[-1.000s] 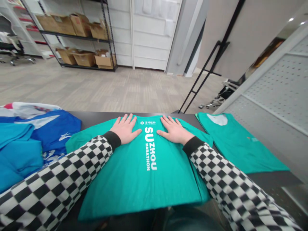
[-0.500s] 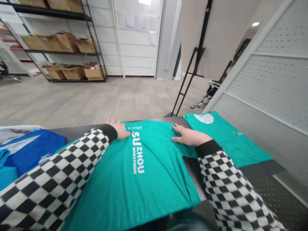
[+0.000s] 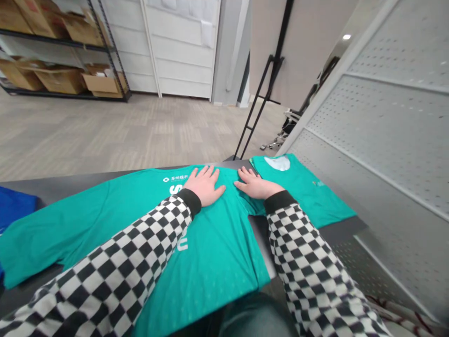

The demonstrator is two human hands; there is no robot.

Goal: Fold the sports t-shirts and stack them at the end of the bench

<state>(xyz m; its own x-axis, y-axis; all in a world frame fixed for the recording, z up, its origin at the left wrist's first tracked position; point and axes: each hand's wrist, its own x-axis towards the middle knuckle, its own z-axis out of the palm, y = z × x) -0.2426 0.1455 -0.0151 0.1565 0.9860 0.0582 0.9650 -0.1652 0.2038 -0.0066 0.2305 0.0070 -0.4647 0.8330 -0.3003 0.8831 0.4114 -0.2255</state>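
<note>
A green T-shirt (image 3: pixel 115 206) with white lettering lies spread on the dark table, its hem hanging over the near edge. My left hand (image 3: pixel 204 184) rests flat on the shirt near its upper edge, fingers spread, covering part of the print. Just to the right, my right hand (image 3: pixel 257 185) lies on the shirt's shoulder and sleeve area with its fingers apart. Both palms face down, and neither hand grips the cloth. Beyond my right hand is a folded green shirt (image 3: pixel 308 192) with a pale patch at its neck.
Blue cloth (image 3: pixel 16 206) lies at the table's left end. A perforated grey panel (image 3: pixel 379 154) borders the right side. Behind the table (image 3: pixel 70 180) stand a black easel-like stand (image 3: pixel 257 100) and a shelf with cardboard boxes (image 3: pixel 61 79).
My left hand has slid right across the shirt, closer to my right hand, and now covers part of the lettering. The camera view has shifted, showing more of the shirt's left sleeve.
</note>
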